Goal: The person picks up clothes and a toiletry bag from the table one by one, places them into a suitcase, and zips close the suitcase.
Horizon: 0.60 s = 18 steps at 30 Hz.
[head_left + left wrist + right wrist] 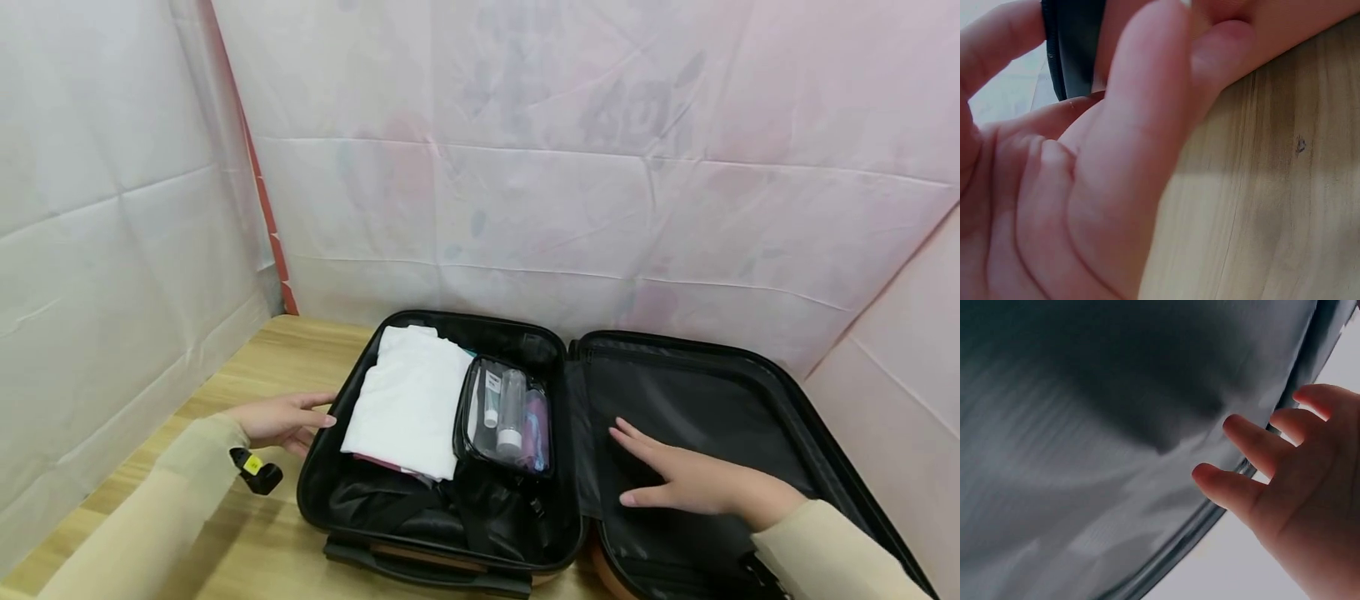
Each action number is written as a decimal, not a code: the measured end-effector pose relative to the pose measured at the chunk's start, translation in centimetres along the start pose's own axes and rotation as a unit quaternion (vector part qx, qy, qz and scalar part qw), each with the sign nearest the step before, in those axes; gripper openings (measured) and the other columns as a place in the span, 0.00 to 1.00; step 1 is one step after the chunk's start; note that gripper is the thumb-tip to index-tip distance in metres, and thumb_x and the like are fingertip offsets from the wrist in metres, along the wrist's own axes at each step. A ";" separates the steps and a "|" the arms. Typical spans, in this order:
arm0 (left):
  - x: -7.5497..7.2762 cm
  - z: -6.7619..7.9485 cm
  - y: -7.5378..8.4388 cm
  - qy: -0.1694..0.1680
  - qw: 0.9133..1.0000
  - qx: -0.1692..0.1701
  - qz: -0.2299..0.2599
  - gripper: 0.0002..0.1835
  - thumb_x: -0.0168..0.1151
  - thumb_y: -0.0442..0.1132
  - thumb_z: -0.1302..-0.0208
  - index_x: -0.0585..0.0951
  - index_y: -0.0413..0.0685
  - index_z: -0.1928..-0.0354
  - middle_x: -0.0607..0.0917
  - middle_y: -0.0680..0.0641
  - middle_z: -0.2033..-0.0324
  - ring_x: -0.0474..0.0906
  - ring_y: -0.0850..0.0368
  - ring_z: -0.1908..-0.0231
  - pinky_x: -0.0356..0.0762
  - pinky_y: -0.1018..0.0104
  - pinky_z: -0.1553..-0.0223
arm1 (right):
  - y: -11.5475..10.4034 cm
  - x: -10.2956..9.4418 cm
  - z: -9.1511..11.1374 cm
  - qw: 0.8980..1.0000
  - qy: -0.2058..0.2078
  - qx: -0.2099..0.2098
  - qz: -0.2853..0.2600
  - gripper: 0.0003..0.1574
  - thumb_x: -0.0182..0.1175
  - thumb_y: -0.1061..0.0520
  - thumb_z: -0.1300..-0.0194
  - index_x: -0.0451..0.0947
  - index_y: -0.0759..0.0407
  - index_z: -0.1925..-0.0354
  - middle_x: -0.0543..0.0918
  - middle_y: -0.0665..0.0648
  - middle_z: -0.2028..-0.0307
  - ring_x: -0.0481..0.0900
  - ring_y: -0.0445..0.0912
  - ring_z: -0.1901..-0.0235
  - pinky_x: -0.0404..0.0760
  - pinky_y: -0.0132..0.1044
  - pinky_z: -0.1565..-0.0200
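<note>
An orange-brown hard-shell suitcase (483, 327) with black rims and a black fabric lining lies unfolded on the pale wooden desk (315, 354), close to the desk's far edge. Its corners are rounded, and a black carrying handle (420, 575) sits along the near edge of its left half. In this half, a folded white cloth (416, 404) lies toward the left edge; beside it, toward the right edge, is a clear plastic pouch with black trim (459, 425) – inside it show a small tube (492, 400), a transparent bottle with white cap (512, 408) and something purple. The near corners show wrinkled black lining.

The left hand (285, 419) is at the left rim, its fingers loosely extended and touching the shell, without grip. The right hand (686, 479) is spread wide over the right half – it holds nothing.
</note>
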<state>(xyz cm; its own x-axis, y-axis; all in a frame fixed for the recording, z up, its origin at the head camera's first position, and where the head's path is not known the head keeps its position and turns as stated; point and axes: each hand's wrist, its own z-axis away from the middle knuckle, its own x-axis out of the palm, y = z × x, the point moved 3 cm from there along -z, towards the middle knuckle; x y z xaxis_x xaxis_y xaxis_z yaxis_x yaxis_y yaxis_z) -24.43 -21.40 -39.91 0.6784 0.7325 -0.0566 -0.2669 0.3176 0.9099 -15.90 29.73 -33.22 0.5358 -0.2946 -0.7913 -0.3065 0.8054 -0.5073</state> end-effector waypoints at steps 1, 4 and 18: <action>0.0 0.0 -0.1 0.001 1.000 0.001 0.000 0.42 0.51 0.41 0.31 0.36 0.34 0.29 0.76 0.37 0.47 0.79 0.42 0.54 0.77 0.51 0.56 | 0.5 -0.2 0.5 1.000 0.003 0.007 0.000 0.54 0.57 0.38 0.38 0.45 0.63 0.28 0.42 0.69 0.30 0.49 0.67 0.35 0.58 0.65 0.45; 0.1 -0.1 -0.2 0.003 1.000 0.004 0.002 0.42 0.51 0.41 0.31 0.36 0.34 0.29 0.75 0.37 0.46 0.79 0.42 0.55 0.77 0.52 0.56 | 2.5 -0.9 2.3 0.999 0.020 0.038 0.006 0.52 0.56 0.40 0.37 0.46 0.65 0.29 0.47 0.73 0.32 0.53 0.69 0.36 0.61 0.64 0.47; -0.1 -0.3 -0.9 0.007 1.000 0.004 0.002 0.43 0.51 0.42 0.32 0.35 0.32 0.30 0.78 0.38 0.49 0.80 0.43 0.56 0.78 0.53 0.57 | 14.4 -3.5 12.1 0.965 0.109 0.233 0.048 0.58 0.49 0.40 0.32 0.37 0.89 0.38 0.49 0.92 0.47 0.50 0.83 0.49 0.58 0.68 0.53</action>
<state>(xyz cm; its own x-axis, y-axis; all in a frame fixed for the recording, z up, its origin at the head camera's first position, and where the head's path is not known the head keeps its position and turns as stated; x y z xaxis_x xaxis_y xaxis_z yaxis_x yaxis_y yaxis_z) -24.43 -21.61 -40.88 0.6674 0.7424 -0.0584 -0.2644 0.3095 0.9134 -12.69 48.59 -33.58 0.3279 -0.2681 -0.9059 0.0684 0.9631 -0.2602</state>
